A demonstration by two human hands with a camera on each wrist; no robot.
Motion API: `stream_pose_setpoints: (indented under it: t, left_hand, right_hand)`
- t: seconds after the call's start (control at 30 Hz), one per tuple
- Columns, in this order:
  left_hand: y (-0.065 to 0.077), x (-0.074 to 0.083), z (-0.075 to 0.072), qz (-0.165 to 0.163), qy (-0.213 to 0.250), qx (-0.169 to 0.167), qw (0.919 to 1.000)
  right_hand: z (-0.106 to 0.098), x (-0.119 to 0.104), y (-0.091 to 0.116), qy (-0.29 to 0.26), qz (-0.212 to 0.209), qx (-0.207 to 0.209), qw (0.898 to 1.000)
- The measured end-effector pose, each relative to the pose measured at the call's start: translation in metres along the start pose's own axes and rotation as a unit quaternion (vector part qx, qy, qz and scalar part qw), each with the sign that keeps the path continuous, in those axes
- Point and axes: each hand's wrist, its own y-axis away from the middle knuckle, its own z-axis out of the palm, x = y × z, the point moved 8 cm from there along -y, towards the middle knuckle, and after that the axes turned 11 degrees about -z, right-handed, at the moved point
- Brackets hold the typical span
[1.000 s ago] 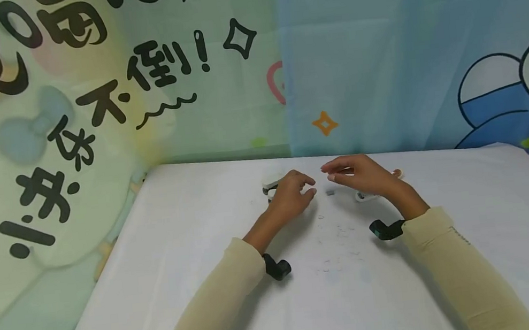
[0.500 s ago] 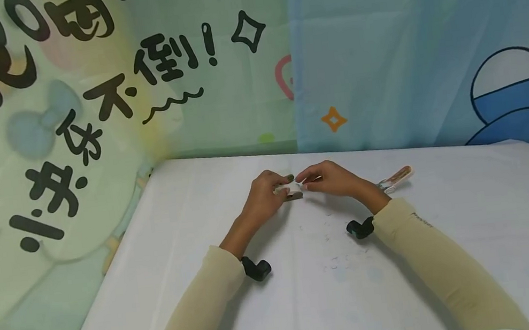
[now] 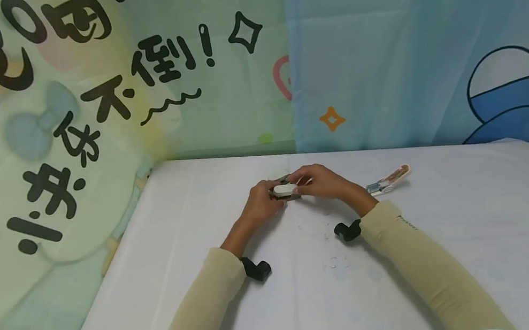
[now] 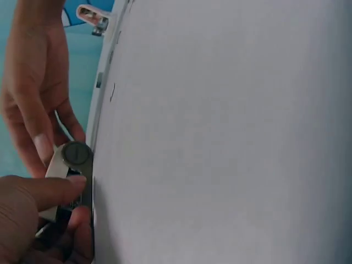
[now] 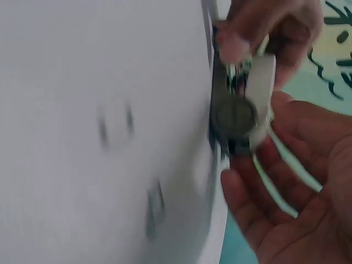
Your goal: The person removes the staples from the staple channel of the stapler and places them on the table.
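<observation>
In the head view a stapler [image 3: 285,189] with a white top and grey base is between my hands at the back of the table. My left hand [image 3: 259,204] grips its left end; the left wrist view puts that thumb [image 4: 63,190] over the open slot near the metal parts. My right hand [image 3: 321,181] has its thumb and fingers around the other end, near the round grey hinge [image 5: 235,116]. Its thumb [image 5: 300,118] lies along the white side, with the fingertips just past the hinge.
A clip-like tool [image 3: 389,180] with a pinkish-brown handle and clear part lies right of my right hand. Tiny loose staples [image 3: 335,262] are scattered on the white table [image 3: 357,306]. A small grey block [image 4: 99,80] lies beyond. Printed curtains [image 3: 380,67] rise behind.
Both hands have moved left and come together. My left hand has picked up and turned the stapler, and my right hand has closed in on its right end.
</observation>
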Motion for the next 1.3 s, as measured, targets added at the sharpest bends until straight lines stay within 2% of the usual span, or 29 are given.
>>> stream_pose_setpoints:
  t: [0.17, 0.3, 0.5, 0.77, 0.97, 1.03, 1.2, 1.3]
  left_hand:
    - [-0.001, 0.001, 0.005, 0.006, -0.012, 0.002, 0.9999]
    - [0.0, 0.003, 0.008, -0.001, -0.022, -0.006, 0.9997]
    - [0.002, 0.005, 0.013, 0.015, -0.046, -0.025, 0.9985]
    - [0.005, 0.009, 0.012, 0.039, -0.07, -0.024, 0.9965]
    - [0.006, 0.011, 0.016, 0.039, -0.038, -0.062, 0.9966]
    - [0.008, 0.013, 0.018, 0.05, -0.026, -0.076, 0.9955]
    - [0.015, 0.017, 0.022, 0.069, -0.014, -0.102, 0.9923]
    - [0.02, 0.017, 0.023, 0.063, -0.011, -0.117, 0.9911]
  right_hand:
    - [0.01, -0.007, -0.008, 0.086, 0.013, -0.032, 0.996]
    - [0.013, -0.015, -0.01, 0.124, 0.024, -0.047, 0.991]
    - [0.018, -0.02, -0.001, 0.134, 0.033, -0.056, 0.989]
    - [0.018, -0.027, 0.011, 0.133, 0.026, -0.047, 0.99]
    - [0.017, -0.027, 0.021, 0.122, 0.013, -0.041, 0.992]
    - [0.017, -0.028, 0.025, 0.115, 0.009, -0.043, 0.992]
    - [0.021, -0.029, 0.036, 0.083, 0.001, -0.064, 0.994]
    - [0.025, -0.031, 0.039, 0.069, -0.008, -0.077, 0.995]
